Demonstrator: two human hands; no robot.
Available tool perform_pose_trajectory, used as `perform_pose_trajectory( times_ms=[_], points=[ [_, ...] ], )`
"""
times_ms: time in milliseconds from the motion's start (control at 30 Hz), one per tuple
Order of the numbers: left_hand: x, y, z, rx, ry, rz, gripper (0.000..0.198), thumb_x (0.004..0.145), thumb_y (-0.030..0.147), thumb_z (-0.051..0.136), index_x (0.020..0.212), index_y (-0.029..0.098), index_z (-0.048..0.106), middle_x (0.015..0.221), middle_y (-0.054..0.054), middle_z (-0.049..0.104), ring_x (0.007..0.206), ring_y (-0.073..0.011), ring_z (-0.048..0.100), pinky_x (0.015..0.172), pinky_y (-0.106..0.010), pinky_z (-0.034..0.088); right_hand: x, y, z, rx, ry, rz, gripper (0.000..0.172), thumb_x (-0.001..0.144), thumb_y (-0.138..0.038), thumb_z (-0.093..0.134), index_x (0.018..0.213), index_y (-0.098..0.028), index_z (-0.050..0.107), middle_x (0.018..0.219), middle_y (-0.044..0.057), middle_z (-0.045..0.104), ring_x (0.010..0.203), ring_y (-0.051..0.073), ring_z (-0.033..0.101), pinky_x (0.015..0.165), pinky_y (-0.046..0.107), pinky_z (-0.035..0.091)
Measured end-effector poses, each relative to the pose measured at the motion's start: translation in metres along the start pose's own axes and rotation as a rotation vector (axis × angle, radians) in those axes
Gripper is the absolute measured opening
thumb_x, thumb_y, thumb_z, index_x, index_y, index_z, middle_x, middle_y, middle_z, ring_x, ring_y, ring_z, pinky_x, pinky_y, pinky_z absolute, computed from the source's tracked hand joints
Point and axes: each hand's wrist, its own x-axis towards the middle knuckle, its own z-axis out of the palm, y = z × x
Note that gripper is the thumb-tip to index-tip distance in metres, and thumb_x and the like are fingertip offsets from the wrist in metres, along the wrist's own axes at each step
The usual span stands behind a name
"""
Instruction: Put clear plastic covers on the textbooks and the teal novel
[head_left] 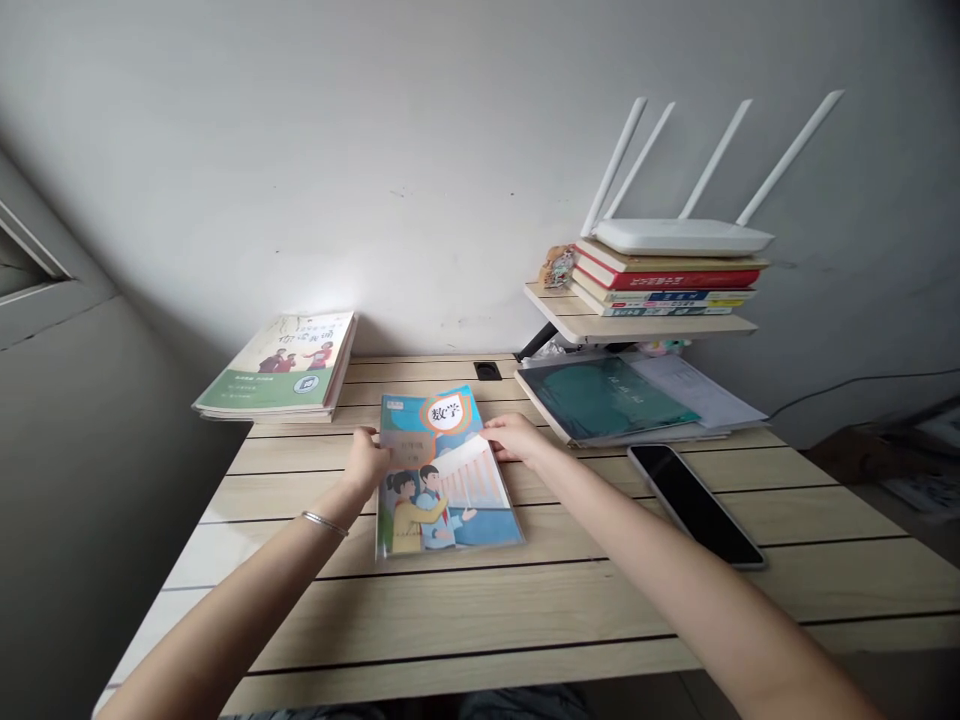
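A blue math textbook [450, 490] with cartoon children on its cover lies at the middle of the wooden desk, its top edge toward the wall. My left hand [366, 458] grips its left edge, a silver bangle on that wrist. On the opposite side, my right hand [514, 440] holds the book's right edge near the upper half. The fingertips of both hands are partly hidden at or under the book's edges.
A stack of textbooks [277, 365] sits at the back left. On a raised shelf [637, 326] at the right, a white router [679, 237] rests on piled books [667, 280]. Below are a dark green folder [607, 397] and a phone [694, 505]. A cable hole [487, 371] is near the wall.
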Motion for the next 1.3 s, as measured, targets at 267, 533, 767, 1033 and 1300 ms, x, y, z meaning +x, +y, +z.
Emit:
perform_pose_trajectory(
  times_ms=[267, 533, 767, 1033, 1300],
  points=[
    [0.006, 0.003, -0.002, 0.248, 0.136, 0.264, 0.044, 0.071, 0.004, 0.057, 0.114, 0.011, 0.052, 0.13, -0.025, 0.045, 0.122, -0.0341, 0.047, 0.097, -0.045, 0.04, 0.019, -0.002, 0.013, -0.087, 0.061, 0.01, 0.02, 0.06, -0.001, 0.071, 0.053, -0.013, 0.057, 0.048, 0.002, 0.062, 0.043, 0.011, 0.058, 0.042, 0.019, 0.049],
    [-0.034, -0.012, 0.027, 1.002, 0.032, 0.81, 0.048, 0.091, 0.035, 0.041, 0.134, 0.015, 0.046, 0.149, -0.017, 0.034, 0.138, -0.0316, 0.028, 0.11, -0.052, 0.024, 0.028, 0.01, 0.011, -0.177, 0.109, -0.019, 0.012, 0.064, -0.008, 0.071, 0.061, -0.013, 0.061, 0.052, 0.0, 0.064, 0.048, 0.012, 0.061, 0.044, 0.019, 0.05],
    [-0.042, -0.024, 0.04, 1.003, -0.01, 0.798, 0.064, 0.091, 0.048, 0.041, 0.143, 0.012, 0.035, 0.151, -0.018, 0.029, 0.14, -0.0316, 0.024, 0.113, -0.05, 0.021, 0.028, 0.023, 0.01, -0.208, 0.163, -0.083, 0.012, 0.064, -0.013, 0.071, 0.076, -0.013, 0.067, 0.074, 0.002, 0.071, 0.055, 0.013, 0.063, 0.047, 0.02, 0.051],
    [-0.013, -0.007, -0.013, 0.39, 0.116, 0.456, 0.031, 0.084, 0.014, 0.045, 0.112, 0.014, 0.06, 0.123, -0.015, 0.058, 0.111, -0.0229, 0.058, 0.093, -0.036, 0.048, 0.022, 0.017, 0.006, -0.17, 0.106, -0.046, 0.008, 0.07, -0.012, 0.069, 0.077, -0.013, 0.064, 0.07, 0.005, 0.07, 0.057, 0.013, 0.064, 0.049, 0.02, 0.052],
    [0.017, -0.004, -0.029, 0.166, -0.064, 0.053, 0.036, 0.083, 0.021, 0.054, 0.117, 0.009, 0.055, 0.096, -0.012, 0.071, 0.063, -0.0153, 0.067, 0.055, -0.023, 0.051, 0.007, 0.001, 0.008, -0.144, -0.092, 0.035, 0.007, 0.079, -0.015, 0.064, 0.073, -0.014, 0.06, 0.064, 0.005, 0.068, 0.051, 0.011, 0.061, 0.043, 0.019, 0.048]
  ],
)
